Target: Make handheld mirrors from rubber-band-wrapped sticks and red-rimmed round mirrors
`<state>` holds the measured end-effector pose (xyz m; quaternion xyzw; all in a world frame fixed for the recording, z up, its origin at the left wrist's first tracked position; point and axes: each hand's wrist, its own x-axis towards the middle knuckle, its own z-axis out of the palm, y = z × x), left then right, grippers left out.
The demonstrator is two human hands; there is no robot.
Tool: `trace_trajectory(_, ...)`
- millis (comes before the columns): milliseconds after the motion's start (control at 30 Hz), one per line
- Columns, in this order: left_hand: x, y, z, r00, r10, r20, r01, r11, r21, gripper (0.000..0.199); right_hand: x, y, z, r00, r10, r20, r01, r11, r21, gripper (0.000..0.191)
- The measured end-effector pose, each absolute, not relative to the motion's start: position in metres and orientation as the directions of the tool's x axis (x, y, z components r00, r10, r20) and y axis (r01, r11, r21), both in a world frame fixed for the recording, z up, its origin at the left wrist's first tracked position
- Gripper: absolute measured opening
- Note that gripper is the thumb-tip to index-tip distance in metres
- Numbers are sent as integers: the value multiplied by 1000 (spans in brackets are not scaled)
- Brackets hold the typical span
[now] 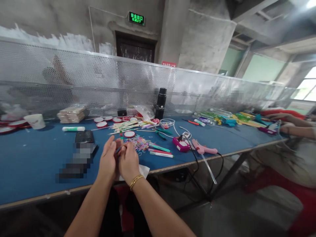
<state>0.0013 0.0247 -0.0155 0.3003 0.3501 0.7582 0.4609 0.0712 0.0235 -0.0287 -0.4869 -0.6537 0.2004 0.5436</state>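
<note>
My left hand [108, 158] and my right hand [128, 161] are close together over the front edge of the blue table [32, 164]. Between their curled fingers is a small dark item, too small and too hidden to name. Just beyond my fingertips a thin stick with green and red bands [121, 135] points upward. A pile of colorful rubber bands [139, 144] lies beside my right hand, with several marker pens [161, 153] to its right. White paper [144, 170] shows partly beneath my right wrist. A round red-rimmed disc [129, 134] rests behind the bands.
Wooden sticks [125, 126], a black bottle [161, 103] and a paper cup [35, 121] stand or lie farther back. A purple box [181, 144] and a pink glue gun [203, 148] with cables are at right. Left lies a black pouch [84, 137]. Another person's arm [298, 131] is far right.
</note>
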Motion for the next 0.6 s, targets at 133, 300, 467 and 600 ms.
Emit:
trace_trajectory(133,1,22,-18,-470,849,243,-489,-480,728,39,73,18,-24,47,841,538,472,456,-754,15)
trace_trajectory(300,1,22,-20,-444,863,239,-515,-465,720,43,70,23,-8,139,812,567,310,508,-804,14)
trace_trajectory(467,-4,26,-27,-468,850,240,-514,-483,708,43,51,33,-11,271,829,490,113,478,-871,18)
trace_trajectory(600,-7,24,-26,-506,824,254,-505,-522,688,34,45,34,-18,242,831,501,108,490,-865,17)
